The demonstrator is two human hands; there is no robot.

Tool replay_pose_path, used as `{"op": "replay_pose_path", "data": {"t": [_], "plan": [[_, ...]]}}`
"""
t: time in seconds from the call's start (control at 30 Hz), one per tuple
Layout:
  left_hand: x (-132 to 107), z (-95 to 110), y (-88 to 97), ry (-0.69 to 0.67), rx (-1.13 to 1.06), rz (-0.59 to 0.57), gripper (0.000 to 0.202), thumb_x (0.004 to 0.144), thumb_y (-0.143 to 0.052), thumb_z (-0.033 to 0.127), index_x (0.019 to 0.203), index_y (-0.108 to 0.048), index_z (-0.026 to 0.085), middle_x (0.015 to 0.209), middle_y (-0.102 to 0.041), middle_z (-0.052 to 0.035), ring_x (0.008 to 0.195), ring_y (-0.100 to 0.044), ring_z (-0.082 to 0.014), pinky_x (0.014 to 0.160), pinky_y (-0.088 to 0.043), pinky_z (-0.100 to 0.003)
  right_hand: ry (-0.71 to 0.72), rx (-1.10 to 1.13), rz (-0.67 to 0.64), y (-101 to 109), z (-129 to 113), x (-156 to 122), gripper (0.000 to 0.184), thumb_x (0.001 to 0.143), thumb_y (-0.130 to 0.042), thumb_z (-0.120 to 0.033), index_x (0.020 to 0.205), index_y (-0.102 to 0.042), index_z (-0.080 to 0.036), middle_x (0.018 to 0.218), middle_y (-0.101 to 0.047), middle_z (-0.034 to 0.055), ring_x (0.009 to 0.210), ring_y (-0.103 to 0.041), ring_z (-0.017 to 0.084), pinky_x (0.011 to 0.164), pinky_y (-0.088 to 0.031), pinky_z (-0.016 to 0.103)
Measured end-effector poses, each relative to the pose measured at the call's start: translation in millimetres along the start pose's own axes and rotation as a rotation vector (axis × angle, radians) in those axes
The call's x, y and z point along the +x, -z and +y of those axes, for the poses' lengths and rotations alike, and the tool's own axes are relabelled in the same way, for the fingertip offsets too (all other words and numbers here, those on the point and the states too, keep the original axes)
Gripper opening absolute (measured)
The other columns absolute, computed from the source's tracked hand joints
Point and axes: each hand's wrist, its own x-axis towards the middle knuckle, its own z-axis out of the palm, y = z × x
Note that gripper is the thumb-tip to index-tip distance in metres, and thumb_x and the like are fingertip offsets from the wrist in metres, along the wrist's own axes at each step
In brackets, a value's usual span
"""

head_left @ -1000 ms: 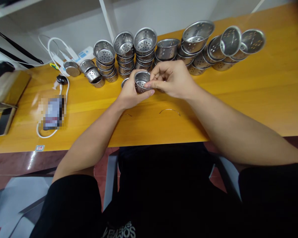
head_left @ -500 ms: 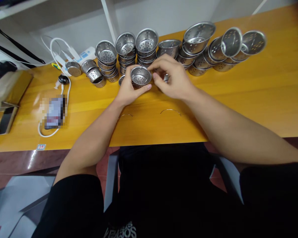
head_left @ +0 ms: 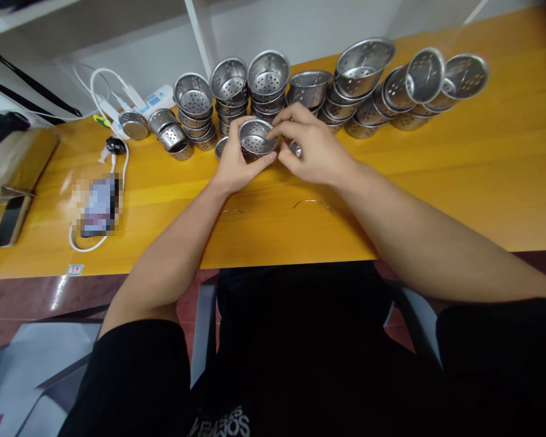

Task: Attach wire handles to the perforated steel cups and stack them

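Observation:
My left hand is closed around a small perforated metal cup, its open mouth facing up toward me. At the cup's right rim is my right hand, fingers bent, a fingertip reaching just inside the rim and the thumb close to the outer wall. Whatever those fingers pinch, if anything, is too small to make out. Part of another shiny perforated metal piece shows behind the right fingers. On the table before me lie a thin curved wire and a second wire beside my left forearm.
Stacked perforated cups line the back of the table, with leaning stacks at the right. A phone-like device with a white cable lies at left, near a power strip. The table's front edge runs close to my body.
My right hand has shifted slightly left, its fingertip moving from outside the cup's rim to just inside it. My left hand keeps the cup in nearly the same place.

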Motion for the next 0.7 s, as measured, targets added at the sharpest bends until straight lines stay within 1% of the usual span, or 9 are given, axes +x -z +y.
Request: {"op": "replay_pose_path", "data": {"t": [0.13, 0.2, 0.27, 0.37, 0.43, 0.5, 0.63, 0.7], "plan": [[-0.1, -5.4, 0.6, -0.025, -0.006, -0.024, 0.114, 0.109, -0.084, 0.095, 0.195, -0.029, 0.043, 0.172, -0.068, -0.0130, 0.163, -0.077, -0.0380, 0.147, -0.062, -0.061, -0.021, 0.017, -0.020, -0.5, 0.3, 0.5, 0.033, 0.111, -0.090, -0.057, 0.140, -0.093, -0.040, 0.153, -0.087, 0.0128, 0.141, -0.082, 0.048, 0.127, -0.075, 0.073], [-0.4, -7.6, -0.5, -0.033, -0.007, -0.028, 0.115, 0.109, -0.083, 0.095, 0.196, -0.028, 0.043, 0.171, -0.067, -0.0130, 0.162, -0.077, -0.0381, 0.147, -0.061, -0.062, -0.021, 0.024, -0.027, -0.9, 1.7, 0.6, 0.033, 0.112, -0.090, -0.055, 0.140, -0.094, -0.040, 0.154, -0.087, 0.0128, 0.143, -0.082, 0.048, 0.128, -0.074, 0.073], [-0.7, -8.7, -2.7, -0.044, -0.013, -0.033, 0.113, 0.110, -0.082, 0.096, 0.194, -0.030, 0.042, 0.170, -0.067, -0.0133, 0.160, -0.078, -0.0379, 0.147, -0.062, -0.063, -0.009, 0.028, -0.039, -2.5, 3.7, 0.2, 0.031, 0.112, -0.089, -0.051, 0.140, -0.094, -0.039, 0.157, -0.086, 0.0124, 0.149, -0.080, 0.048, 0.134, -0.071, 0.075], [-0.7, -9.8, -6.4, -0.065, -0.036, -0.038, 0.111, 0.110, -0.081, 0.096, 0.193, -0.030, 0.041, 0.170, -0.067, -0.0137, 0.161, -0.078, -0.0376, 0.147, -0.062, -0.063, 0.006, 0.037, -0.062, -7.1, 6.0, -0.8, 0.029, 0.111, -0.088, -0.045, 0.139, -0.095, -0.039, 0.163, -0.083, 0.0120, 0.159, -0.076, 0.049, 0.145, -0.063, 0.079], [-0.1, -11.5, -7.7, -0.075, -0.049, -0.043, 0.113, 0.110, -0.081, 0.095, 0.194, -0.028, 0.042, 0.172, -0.067, -0.0135, 0.162, -0.077, -0.0378, 0.149, -0.060, -0.062, 0.004, 0.048, -0.073, -10.8, 6.4, -1.7, 0.033, 0.110, -0.089, -0.042, 0.143, -0.095, -0.039, 0.164, -0.081, 0.0125, 0.163, -0.073, 0.049, 0.149, -0.060, 0.080], [0.9, -14.0, -7.6, -0.082, -0.055, -0.039, 0.116, 0.109, -0.083, 0.096, 0.195, -0.027, 0.043, 0.172, -0.068, -0.0127, 0.162, -0.078, -0.0377, 0.150, -0.059, -0.063, 0.000, 0.059, -0.083, -14.0, 5.9, -2.7, 0.038, 0.109, -0.091, -0.041, 0.147, -0.095, -0.040, 0.165, -0.080, 0.0129, 0.165, -0.071, 0.049, 0.150, -0.059, 0.080], [2.3, -15.1, -6.9, -0.079, -0.055, -0.031, 0.119, 0.105, -0.085, 0.100, 0.192, -0.030, 0.042, 0.172, -0.069, -0.0123, 0.160, -0.079, -0.0369, 0.150, -0.060, -0.062, 0.014, 0.075, -0.083, -15.6, 3.1, -5.6, 0.041, 0.108, -0.092, -0.039, 0.149, -0.094, -0.039, 0.170, -0.076, 0.0137, 0.167, -0.069, 0.050, 0.149, -0.059, 0.078], [2.0, -11.1, -7.5, -0.069, -0.053, -0.014, 0.118, 0.104, -0.085, 0.102, 0.190, -0.032, 0.042, 0.171, -0.069, -0.0119, 0.160, -0.080, -0.0367, 0.149, -0.061, -0.061, 0.019, 0.077, -0.069, -13.1, 1.3, -6.8, 0.048, 0.106, -0.095, -0.038, 0.154, -0.091, -0.039, 0.172, -0.075, 0.0143, 0.168, -0.069, 0.050, 0.150, -0.058, 0.078]]}}
